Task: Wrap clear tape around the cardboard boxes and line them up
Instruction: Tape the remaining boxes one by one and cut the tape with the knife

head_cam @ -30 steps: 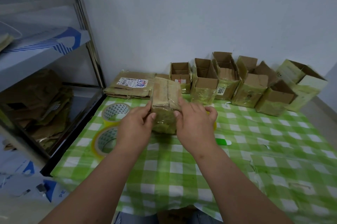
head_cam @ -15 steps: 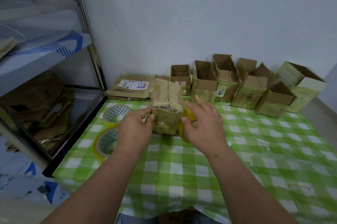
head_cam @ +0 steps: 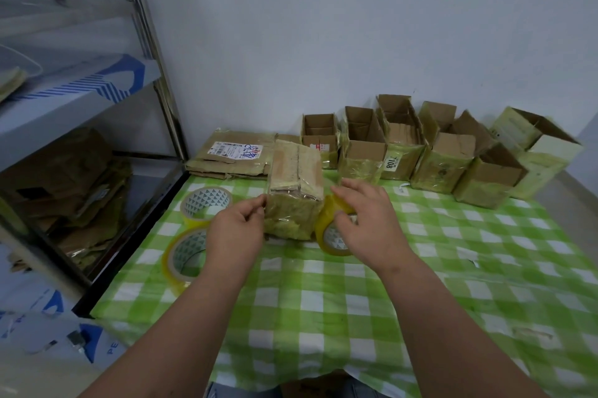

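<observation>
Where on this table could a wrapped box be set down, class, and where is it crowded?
Free: the checked cloth right of the right hand, in front of the open boxes, and the near strip. Crowded: the left edge, with two tape rolls, and the back wall.

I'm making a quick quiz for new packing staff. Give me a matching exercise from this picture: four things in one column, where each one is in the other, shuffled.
Things
1. closed box
2. tape roll under the right hand
3. open boxes
4. flattened cardboard

Places
A. lined up along the wall
B. far left corner of the table
C. between the left hand and right hand
D. just right of the closed box

Pairs: 1-C, 2-D, 3-A, 4-B
</observation>
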`<action>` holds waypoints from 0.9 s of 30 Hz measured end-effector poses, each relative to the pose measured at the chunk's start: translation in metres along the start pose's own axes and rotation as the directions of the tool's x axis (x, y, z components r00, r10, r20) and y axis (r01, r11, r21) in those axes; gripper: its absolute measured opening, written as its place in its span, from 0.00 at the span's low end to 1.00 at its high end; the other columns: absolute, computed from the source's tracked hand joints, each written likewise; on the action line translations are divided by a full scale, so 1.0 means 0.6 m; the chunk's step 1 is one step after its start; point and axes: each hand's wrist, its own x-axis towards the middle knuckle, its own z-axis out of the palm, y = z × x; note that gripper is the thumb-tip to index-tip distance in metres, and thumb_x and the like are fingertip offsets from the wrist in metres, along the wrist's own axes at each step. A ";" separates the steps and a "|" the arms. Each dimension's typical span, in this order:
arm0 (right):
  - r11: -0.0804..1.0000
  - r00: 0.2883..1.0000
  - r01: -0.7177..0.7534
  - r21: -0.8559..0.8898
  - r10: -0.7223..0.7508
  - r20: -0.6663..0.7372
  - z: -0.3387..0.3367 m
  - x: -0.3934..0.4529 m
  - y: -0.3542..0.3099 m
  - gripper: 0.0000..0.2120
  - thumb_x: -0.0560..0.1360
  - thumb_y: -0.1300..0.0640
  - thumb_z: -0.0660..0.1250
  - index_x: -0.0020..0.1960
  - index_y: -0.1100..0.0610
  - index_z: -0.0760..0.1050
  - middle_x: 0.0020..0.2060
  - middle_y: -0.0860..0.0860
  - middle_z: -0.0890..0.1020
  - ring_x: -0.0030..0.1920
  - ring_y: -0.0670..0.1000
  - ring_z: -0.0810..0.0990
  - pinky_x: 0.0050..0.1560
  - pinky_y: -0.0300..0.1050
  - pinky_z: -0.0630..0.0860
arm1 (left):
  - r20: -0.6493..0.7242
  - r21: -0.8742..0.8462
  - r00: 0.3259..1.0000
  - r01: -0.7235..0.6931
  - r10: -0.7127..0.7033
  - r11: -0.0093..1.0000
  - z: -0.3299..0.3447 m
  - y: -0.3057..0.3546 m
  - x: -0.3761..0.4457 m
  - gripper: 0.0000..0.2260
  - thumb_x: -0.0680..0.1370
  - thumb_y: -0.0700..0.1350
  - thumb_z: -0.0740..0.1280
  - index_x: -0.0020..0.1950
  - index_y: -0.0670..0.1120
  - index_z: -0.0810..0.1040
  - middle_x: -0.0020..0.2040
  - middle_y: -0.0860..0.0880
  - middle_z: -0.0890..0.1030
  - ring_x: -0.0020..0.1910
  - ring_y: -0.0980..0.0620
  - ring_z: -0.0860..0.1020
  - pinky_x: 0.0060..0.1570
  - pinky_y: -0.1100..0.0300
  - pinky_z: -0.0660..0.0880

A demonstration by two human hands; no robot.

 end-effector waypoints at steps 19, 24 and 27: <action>0.987 1.000 0.020 -0.161 -0.020 0.004 0.013 -0.008 -0.006 0.35 0.70 0.40 0.43 0.69 0.46 0.74 0.68 0.49 0.72 0.70 0.54 0.62 0.67 0.54 0.60 | -0.053 0.176 0.997 -0.040 0.051 0.984 0.017 -0.003 0.007 0.11 0.76 0.44 0.72 0.58 0.50 0.84 0.55 0.50 0.82 0.54 0.50 0.78 0.57 0.49 0.76; 0.986 0.999 0.022 -0.165 -0.017 0.032 0.011 -0.010 -0.007 0.27 0.74 0.45 0.51 0.70 0.46 0.74 0.69 0.49 0.71 0.70 0.54 0.61 0.67 0.53 0.58 | -0.017 0.103 1.000 0.001 0.001 0.995 0.014 0.000 0.014 0.09 0.74 0.40 0.73 0.54 0.48 0.84 0.43 0.51 0.82 0.44 0.52 0.80 0.49 0.53 0.79; 0.990 0.998 0.024 -0.137 -0.016 0.061 0.001 -0.007 -0.004 0.22 0.77 0.46 0.57 0.70 0.45 0.73 0.69 0.48 0.71 0.71 0.53 0.62 0.69 0.53 0.56 | 0.007 0.002 0.997 0.072 -0.072 0.997 0.007 0.003 0.019 0.09 0.73 0.38 0.75 0.47 0.51 0.82 0.40 0.51 0.82 0.43 0.51 0.81 0.48 0.56 0.78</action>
